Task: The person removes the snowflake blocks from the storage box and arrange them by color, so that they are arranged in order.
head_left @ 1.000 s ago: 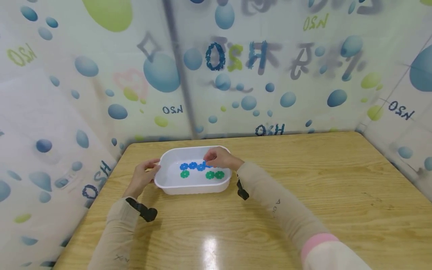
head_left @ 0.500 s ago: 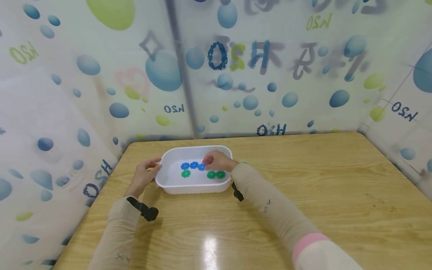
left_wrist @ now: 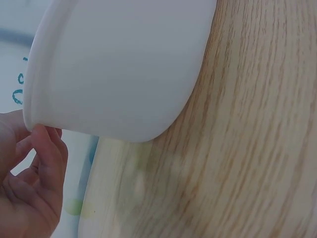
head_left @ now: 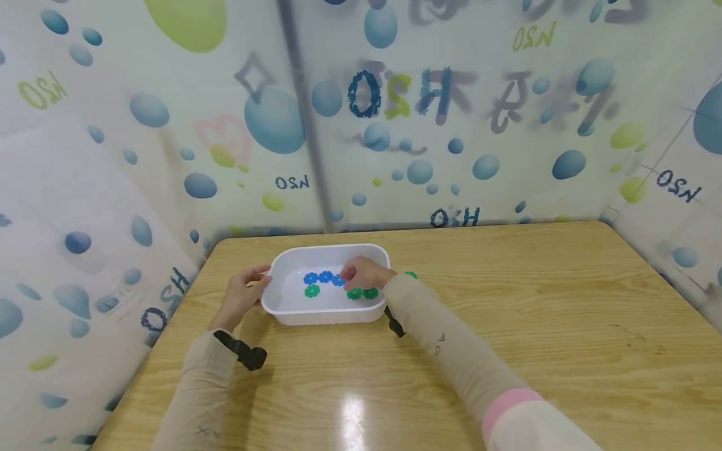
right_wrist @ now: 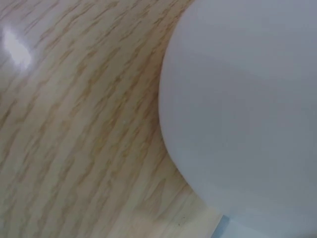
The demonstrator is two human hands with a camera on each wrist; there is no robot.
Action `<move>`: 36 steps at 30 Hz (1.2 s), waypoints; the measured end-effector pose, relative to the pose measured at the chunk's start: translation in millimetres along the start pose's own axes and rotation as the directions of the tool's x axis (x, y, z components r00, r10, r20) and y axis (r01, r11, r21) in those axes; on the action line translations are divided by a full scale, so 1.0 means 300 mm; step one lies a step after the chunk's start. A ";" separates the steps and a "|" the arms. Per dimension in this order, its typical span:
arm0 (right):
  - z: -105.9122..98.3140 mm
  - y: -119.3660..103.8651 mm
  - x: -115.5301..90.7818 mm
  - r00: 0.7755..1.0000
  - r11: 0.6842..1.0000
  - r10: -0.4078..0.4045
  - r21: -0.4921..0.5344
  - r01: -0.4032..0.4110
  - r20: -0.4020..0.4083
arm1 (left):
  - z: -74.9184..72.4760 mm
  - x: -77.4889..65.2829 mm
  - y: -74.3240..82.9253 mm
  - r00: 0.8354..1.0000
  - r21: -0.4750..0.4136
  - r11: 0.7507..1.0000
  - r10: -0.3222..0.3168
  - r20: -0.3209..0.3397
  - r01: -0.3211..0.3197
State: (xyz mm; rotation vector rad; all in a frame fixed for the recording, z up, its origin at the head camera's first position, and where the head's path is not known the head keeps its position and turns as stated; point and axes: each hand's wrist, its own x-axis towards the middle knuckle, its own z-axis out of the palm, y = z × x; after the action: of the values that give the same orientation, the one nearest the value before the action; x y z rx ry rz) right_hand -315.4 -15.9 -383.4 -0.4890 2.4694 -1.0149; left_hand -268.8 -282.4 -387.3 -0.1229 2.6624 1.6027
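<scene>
The person's left hand (head_left: 239, 294) pinches the rim of a white tray (head_left: 321, 309) at its left end, thumb and fingertips together on the edge. The right hand (head_left: 366, 273) reaches down inside the tray's right half, fingers bent toward the third blue piece; from here I can't tell whether it grips anything.

Three blue flower-shaped pieces (head_left: 325, 276) show in a row on the tray floor, the last one just at the right fingertips. Nearer the front lie three green flower-shaped pieces (head_left: 312, 290): one at the left, two side by side below the right hand. Another bit of green (head_left: 411, 275) peeks out past the right cuff, outside the tray.

Both sleeves are beige. The right sleeve (head_left: 451, 338) carries small dark characters too faint for me to make out, and a pink band (head_left: 510, 401) higher up; the left sleeve (head_left: 197, 382) has a few dark marks, one like an X. Each wrist wears a black device.

The tray sits toward the back left of a wood-grain table (head_left: 507, 300). Behind, the wall covering (head_left: 507, 175) repeats "H2O" running backwards, in blue and lime, among printed droplets; large grey, blurred characters show there too.
</scene>
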 end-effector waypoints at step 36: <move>0.022 0.015 0.010 0.987 0.995 -0.072 -0.053 0.081 0.147 | 0.000 -0.001 0.021 0.999 0.032 0.999 -0.034 -0.027 0.035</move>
State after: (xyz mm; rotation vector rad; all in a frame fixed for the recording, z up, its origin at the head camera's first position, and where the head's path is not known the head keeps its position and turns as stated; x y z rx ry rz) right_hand -315.4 -18.2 -391.7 -0.6572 2.3727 -0.9042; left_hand -268.9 -279.3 -381.7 -0.1896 2.6888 1.5575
